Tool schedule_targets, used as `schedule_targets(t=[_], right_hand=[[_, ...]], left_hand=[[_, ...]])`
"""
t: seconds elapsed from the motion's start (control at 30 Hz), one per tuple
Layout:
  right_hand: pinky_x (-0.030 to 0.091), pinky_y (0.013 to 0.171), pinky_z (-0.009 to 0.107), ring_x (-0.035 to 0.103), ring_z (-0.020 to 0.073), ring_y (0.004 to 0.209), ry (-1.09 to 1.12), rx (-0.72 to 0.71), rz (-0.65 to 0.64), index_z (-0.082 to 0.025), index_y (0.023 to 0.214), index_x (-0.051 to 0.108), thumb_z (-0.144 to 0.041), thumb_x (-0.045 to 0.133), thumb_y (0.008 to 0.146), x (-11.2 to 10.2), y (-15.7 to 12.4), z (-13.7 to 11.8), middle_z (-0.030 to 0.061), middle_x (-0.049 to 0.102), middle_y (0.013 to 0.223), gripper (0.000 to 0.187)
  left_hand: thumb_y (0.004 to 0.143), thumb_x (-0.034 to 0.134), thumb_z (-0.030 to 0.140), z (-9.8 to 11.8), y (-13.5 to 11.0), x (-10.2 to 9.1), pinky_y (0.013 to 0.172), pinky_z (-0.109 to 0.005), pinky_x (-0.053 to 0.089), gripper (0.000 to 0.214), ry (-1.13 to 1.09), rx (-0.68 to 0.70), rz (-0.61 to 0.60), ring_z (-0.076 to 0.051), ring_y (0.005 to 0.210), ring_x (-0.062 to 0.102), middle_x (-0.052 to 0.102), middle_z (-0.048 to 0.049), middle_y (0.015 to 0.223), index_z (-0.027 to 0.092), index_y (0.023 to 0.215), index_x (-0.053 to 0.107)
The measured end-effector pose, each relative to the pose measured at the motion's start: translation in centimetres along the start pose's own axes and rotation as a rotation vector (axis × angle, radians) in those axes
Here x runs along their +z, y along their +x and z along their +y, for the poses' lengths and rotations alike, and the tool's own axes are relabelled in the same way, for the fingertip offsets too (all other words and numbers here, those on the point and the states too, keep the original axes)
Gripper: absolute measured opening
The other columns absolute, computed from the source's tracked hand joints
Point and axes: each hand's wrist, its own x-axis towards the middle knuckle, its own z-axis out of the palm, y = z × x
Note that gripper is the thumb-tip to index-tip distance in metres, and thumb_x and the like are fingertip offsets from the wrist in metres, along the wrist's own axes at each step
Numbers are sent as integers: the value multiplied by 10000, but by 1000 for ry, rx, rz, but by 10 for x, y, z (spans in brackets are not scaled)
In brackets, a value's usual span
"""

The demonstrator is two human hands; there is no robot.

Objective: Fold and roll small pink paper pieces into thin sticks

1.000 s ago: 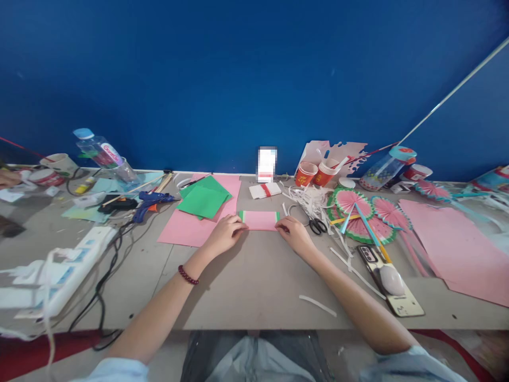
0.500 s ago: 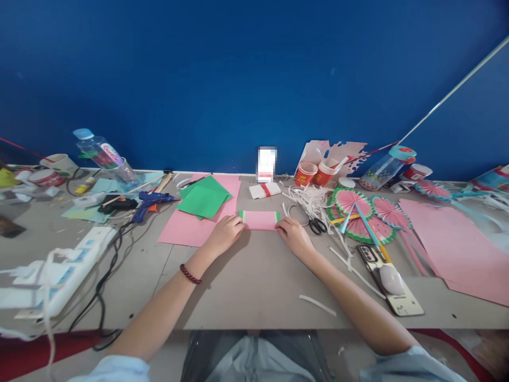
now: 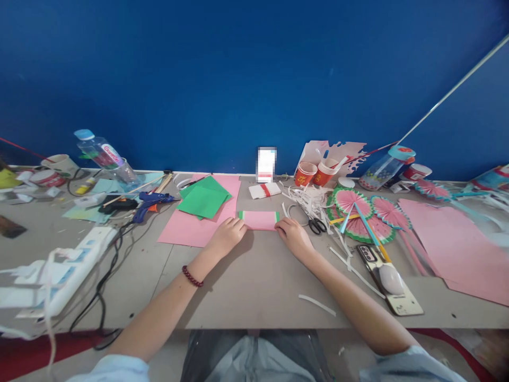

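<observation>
Pink paper (image 3: 259, 219) with green ends lies flat at mid-table (image 3: 254, 281). The left hand (image 3: 226, 237) and right hand (image 3: 293, 236) hold its near corners down with curled fingers. Green sheets (image 3: 203, 200) lie far left of it, and scissors (image 3: 316, 225) just right.

Two hands, the left hand (image 3: 226, 237) and the right hand (image 3: 293, 236), meet at one folded pink strip (image 3: 259, 219) on the table (image 3: 258, 286). Along its far edge are two bottles (image 3: 104, 154) and two orange cup stacks (image 3: 306, 173).

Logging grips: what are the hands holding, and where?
The pink paper: left hand on its left end, right hand on its right.
</observation>
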Motion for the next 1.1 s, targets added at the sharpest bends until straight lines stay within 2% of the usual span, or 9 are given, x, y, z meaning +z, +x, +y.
schedule_targets(t=[0.23,0.43,0.57,0.7,0.8,0.9,1.0,1.1], right_hand=[[430,809,286,563,202,891,-121,-8,-35,-165,943,667,-115,490,901,-2,-2,-4,74,648,931,189],[417,831,312,520,228,947,-318,-64,-119,-144,914,667,-65,508,856,-6,-8,-17,105,615,1006,186],[419,805,341,504,249,944,-413,-101,-143,-115,933,656,-73,524,844,-6,-13,-26,134,600,1003,165],[421,782,353,516,247,895,-421,-101,-150,-117,939,658,-68,521,839,-5,-17,-31,132,609,949,177],[417,778,353,527,246,903,-402,-87,-133,-123,951,659,-74,524,839,-4,-19,-33,132,621,946,182],[414,786,355,534,249,925,-407,-79,-111,-109,1112,615,-86,526,845,-3,-21,-35,131,631,960,282],[417,792,353,535,247,932,-435,-71,-109,-112,1208,565,-83,519,848,-2,-23,-39,126,636,969,364],[425,791,360,531,258,928,-468,-81,-120,-92,1168,589,-75,523,838,-1,-25,-43,138,629,976,337]], left_hand=[[851,476,0,8,1,-7,688,-328,399,187,40,18,0,-198,760,523,572,-72,791,121,802,610],[830,450,-29,28,-1,-18,702,-352,414,235,96,-50,-69,-221,809,538,577,-91,827,113,755,622],[820,417,-39,40,-3,-23,826,-404,415,279,142,-87,-113,-245,908,541,593,-110,916,113,838,650],[812,437,9,45,-5,-20,760,-396,421,245,43,-179,-148,-247,848,546,589,-126,909,107,887,649],[806,488,100,48,-6,-19,758,-404,414,281,-34,-225,-132,-268,880,542,592,-145,959,89,1054,620],[802,503,161,52,-5,-21,779,-412,406,415,-58,-261,-117,-284,923,535,595,-154,997,64,1203,550],[801,499,166,55,-4,-24,803,-423,401,426,-69,-285,-120,-289,938,529,597,-155,994,66,1213,543],[799,503,170,56,-3,-25,829,-435,400,381,-78,-291,-118,-291,947,520,591,-146,985,73,1161,570]])
